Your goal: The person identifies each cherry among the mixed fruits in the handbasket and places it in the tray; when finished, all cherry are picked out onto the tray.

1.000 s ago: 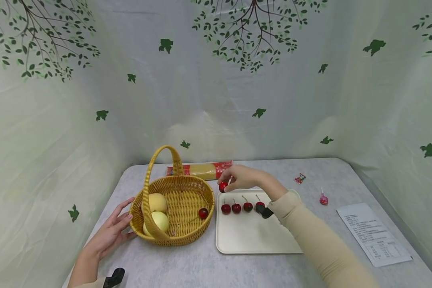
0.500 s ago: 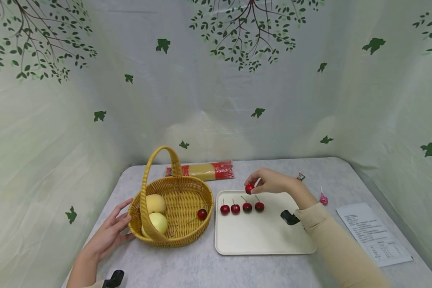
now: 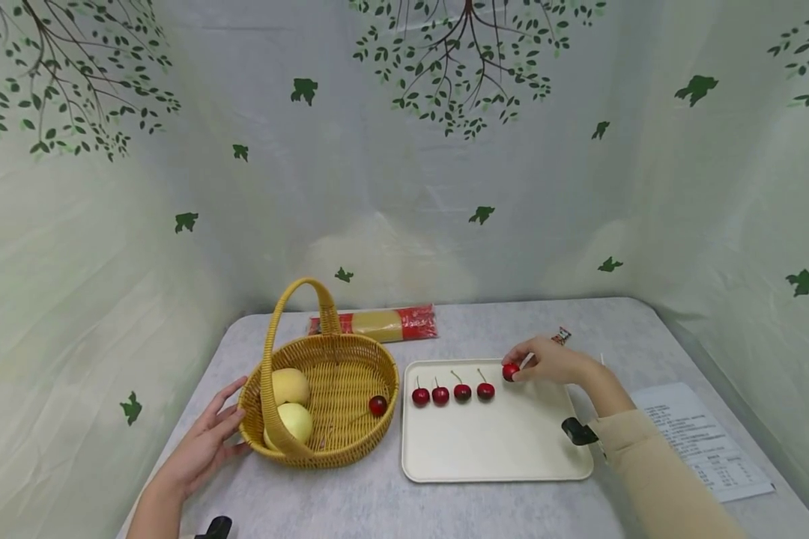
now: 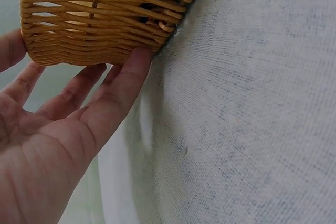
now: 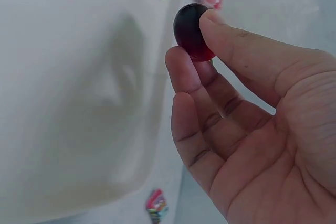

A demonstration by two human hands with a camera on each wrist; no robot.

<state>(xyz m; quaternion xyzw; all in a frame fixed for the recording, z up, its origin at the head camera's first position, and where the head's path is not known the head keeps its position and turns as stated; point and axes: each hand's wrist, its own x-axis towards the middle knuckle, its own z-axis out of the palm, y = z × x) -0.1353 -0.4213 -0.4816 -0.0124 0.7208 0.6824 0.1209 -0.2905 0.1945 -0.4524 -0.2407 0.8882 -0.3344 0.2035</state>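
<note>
My right hand (image 3: 546,361) pinches a dark red cherry (image 3: 510,372) between thumb and fingers, over the far edge of the cream tray (image 3: 492,449). In the right wrist view, that cherry (image 5: 191,31) sits at the thumb tip. Several stemmed cherries (image 3: 462,392) form a row along the tray's far side, left of this hand. With fingers extended, my left hand (image 3: 202,449) touches the left side of the yellow wicker basket (image 3: 340,374). The basket holds one cherry (image 3: 377,406) and two pale yellow round fruits (image 3: 295,423), partly behind its tall handle.
Behind the basket lies a red-and-yellow packet (image 3: 377,326). A small wrapped candy (image 3: 562,336) is beyond my right wrist. A silver printed pouch (image 3: 708,442) lies at the right, partly covered by my sleeve. Patterned curtain walls (image 3: 404,247) surround the table.
My right hand has carried the cherry rightward along the tray's far edge, past the row, and a little nearer to me. My left hand has stayed at the basket.
</note>
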